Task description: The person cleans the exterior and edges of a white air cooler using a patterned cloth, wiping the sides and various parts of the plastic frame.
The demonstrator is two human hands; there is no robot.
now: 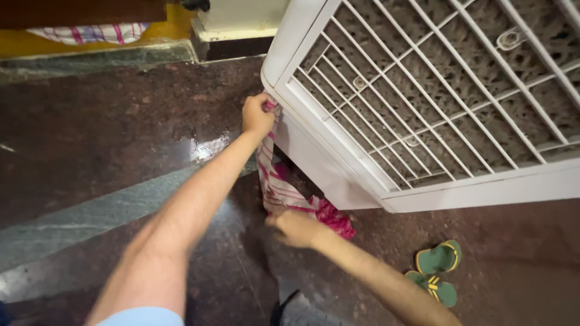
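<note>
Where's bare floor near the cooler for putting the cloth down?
Bare floor lies left of the left hand, across the dark stone floor to the wet shine. Crowded: under the white cooler with the cloth and right hand; green sandals on the right.

Beneath you: a dark speckled stone floor (109, 121) with a wet sheen, green sandals (436, 271), and a yellow wall base (90, 39).

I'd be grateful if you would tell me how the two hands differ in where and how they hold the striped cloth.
The left hand is raised, pinching the cloth's top end against the white cooler's corner edge; the right hand is low, near the floor, pressing the cloth's bunched lower end. The left arm stretches out straight; the right arm comes in from the lower right. Both are bare and grip the same cloth.
</note>
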